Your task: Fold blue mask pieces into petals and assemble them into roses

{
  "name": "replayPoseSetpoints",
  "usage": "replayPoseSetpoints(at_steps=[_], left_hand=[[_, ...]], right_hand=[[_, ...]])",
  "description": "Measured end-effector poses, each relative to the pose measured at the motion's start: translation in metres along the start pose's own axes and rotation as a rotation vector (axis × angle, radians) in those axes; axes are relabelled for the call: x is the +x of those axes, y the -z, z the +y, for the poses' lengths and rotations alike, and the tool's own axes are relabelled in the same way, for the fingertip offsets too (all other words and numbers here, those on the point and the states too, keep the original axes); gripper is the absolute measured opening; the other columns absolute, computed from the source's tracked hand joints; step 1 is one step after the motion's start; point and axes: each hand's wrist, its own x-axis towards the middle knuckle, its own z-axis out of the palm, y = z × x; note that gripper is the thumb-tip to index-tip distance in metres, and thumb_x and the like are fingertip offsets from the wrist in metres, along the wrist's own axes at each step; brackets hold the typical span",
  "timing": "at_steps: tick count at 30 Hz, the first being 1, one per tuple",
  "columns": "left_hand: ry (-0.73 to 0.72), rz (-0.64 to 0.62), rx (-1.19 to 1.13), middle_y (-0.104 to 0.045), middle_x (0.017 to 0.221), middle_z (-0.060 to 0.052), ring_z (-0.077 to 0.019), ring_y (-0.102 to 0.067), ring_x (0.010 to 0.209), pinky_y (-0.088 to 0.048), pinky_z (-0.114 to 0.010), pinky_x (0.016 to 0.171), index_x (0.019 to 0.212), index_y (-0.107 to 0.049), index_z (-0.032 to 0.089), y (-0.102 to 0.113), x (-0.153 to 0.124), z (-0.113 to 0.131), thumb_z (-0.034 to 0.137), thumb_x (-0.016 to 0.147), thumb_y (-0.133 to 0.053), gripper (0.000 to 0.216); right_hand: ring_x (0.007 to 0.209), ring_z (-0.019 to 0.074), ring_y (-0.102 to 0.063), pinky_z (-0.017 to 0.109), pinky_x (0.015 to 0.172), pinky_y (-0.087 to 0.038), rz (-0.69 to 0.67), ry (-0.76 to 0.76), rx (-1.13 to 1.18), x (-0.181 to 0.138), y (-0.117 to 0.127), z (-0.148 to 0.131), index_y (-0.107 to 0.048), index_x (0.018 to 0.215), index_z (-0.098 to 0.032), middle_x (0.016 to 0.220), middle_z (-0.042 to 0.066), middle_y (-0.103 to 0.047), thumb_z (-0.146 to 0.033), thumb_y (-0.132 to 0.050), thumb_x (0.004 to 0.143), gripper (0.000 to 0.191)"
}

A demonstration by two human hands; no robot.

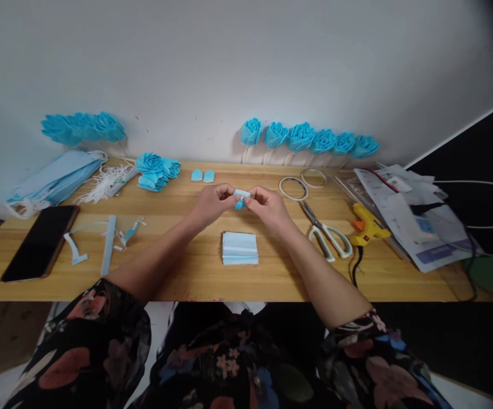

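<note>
Can see print on the paper sheets (451,230) under the white power strip (404,213) at right, but too small to read. Hold a small folded blue fabric piece (241,199) above the middle of the bench (203,267), with left hand (217,201) and right hand (268,205) in a closed pinching grip at either side. Have bare wood around the stack of light-blue rectangles (240,248), down to the front edge; see scissors (319,224) and yellow hot-glue gun (372,226) farther right, near each other.
</note>
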Motion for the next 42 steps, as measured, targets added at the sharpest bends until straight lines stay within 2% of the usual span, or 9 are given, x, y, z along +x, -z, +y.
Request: replayPoseSetpoints(at_steps=[7, 12, 17, 20, 24, 27, 29, 36, 42], left_hand=[[0.028, -0.024, -0.041, -0.053, 0.06, 0.003, -0.0107, -0.046, 0.059, -0.036, -0.025, 0.058, 0.062, -0.056, 0.018, 0.006, 0.005, -0.006, 0.038, 0.071, -0.066, 0.025], [0.041, -0.014, -0.07, -0.053, 0.059, 0.002, -0.0108, -0.045, 0.058, -0.036, -0.025, 0.058, 0.061, -0.056, 0.018, 0.008, 0.007, -0.006, 0.037, 0.072, -0.066, 0.024], [0.037, -0.036, -0.089, -0.054, 0.062, 0.002, -0.0109, -0.047, 0.06, -0.037, -0.026, 0.061, 0.062, -0.057, 0.017, 0.006, 0.008, -0.009, 0.035, 0.074, -0.066, 0.023], [-0.019, 0.025, -0.112, -0.058, 0.067, 0.002, -0.0116, -0.05, 0.062, -0.039, -0.026, 0.063, 0.073, -0.06, 0.018, 0.004, 0.007, -0.007, 0.039, 0.078, -0.064, 0.022], [-0.199, 0.195, 0.104, -0.06, 0.07, 0.0, -0.0122, -0.051, 0.063, -0.039, -0.026, 0.063, 0.076, -0.06, 0.019, 0.001, 0.0, 0.0, 0.035, 0.083, -0.06, 0.017], [-0.334, 0.184, 0.371, -0.059, 0.067, 0.0, -0.0131, -0.051, 0.065, -0.038, -0.028, 0.066, 0.074, -0.064, 0.019, -0.002, -0.004, 0.001, 0.025, 0.082, -0.061, 0.01], [-0.379, 0.177, 0.454, -0.06, 0.068, 0.0, -0.0137, -0.052, 0.067, -0.038, -0.028, 0.068, 0.08, -0.068, 0.019, -0.003, -0.005, -0.001, 0.023, 0.082, -0.061, 0.008], [-0.362, 0.211, 0.542, -0.061, 0.068, 0.001, -0.0134, -0.054, 0.066, -0.036, -0.027, 0.065, 0.083, -0.069, 0.019, -0.006, -0.004, -0.008, 0.026, 0.084, -0.064, 0.008], [-0.393, 0.216, 0.554, -0.061, 0.067, 0.001, -0.0132, -0.054, 0.065, -0.036, -0.027, 0.064, 0.083, -0.07, 0.019, -0.005, -0.004, -0.012, 0.022, 0.084, -0.063, 0.008]], right_hand=[[0.06, 0.0117, -0.045, 0.026, 0.06, -0.036, -0.032, -0.043, 0.032, 0.003, 0.004, 0.004, -0.058, 0.069, -0.02, 0.062, -0.004, -0.052, -0.04, -0.062, 0.076, 0.022], [0.073, 0.015, -0.057, 0.028, 0.072, -0.046, -0.06, -0.083, 0.185, 0.002, 0.008, 0.002, -0.068, 0.079, -0.02, 0.078, 0.001, -0.065, -0.042, -0.061, 0.078, 0.024], [0.063, 0.0121, -0.05, 0.026, 0.064, -0.041, -0.048, -0.072, 0.126, 0.002, 0.007, 0.002, -0.065, 0.074, -0.02, 0.067, -0.002, -0.058, -0.042, -0.067, 0.075, 0.023], [0.061, 0.0115, -0.048, 0.026, 0.061, -0.038, -0.005, -0.063, 0.109, 0.003, 0.005, 0.004, -0.064, 0.073, -0.02, 0.064, -0.003, -0.056, -0.042, -0.066, 0.076, 0.023], [0.06, 0.0115, -0.048, 0.026, 0.06, -0.036, 0.073, -0.027, 0.052, 0.004, 0.004, 0.007, -0.066, 0.073, -0.019, 0.066, -0.002, -0.06, -0.039, -0.064, 0.077, 0.021], [0.061, 0.0115, -0.048, 0.026, 0.061, -0.036, 0.104, 0.015, 0.019, 0.004, 0.002, 0.007, -0.067, 0.074, -0.018, 0.068, -0.001, -0.061, -0.037, -0.064, 0.078, 0.02], [0.062, 0.0114, -0.048, 0.026, 0.061, -0.037, 0.115, 0.035, 0.004, 0.003, 0.001, 0.006, -0.068, 0.075, -0.018, 0.069, -0.001, -0.062, -0.037, -0.064, 0.078, 0.019], [0.06, 0.0111, -0.048, 0.025, 0.06, -0.037, 0.129, 0.081, -0.085, -0.001, -0.003, 0.003, -0.069, 0.075, -0.018, 0.065, -0.002, -0.06, -0.034, -0.063, 0.079, 0.018], [0.062, 0.0124, -0.053, 0.025, 0.062, -0.04, 0.136, 0.101, -0.135, -0.002, -0.005, 0.002, -0.07, 0.077, -0.018, 0.068, 0.0, -0.065, -0.032, -0.062, 0.079, 0.016]])
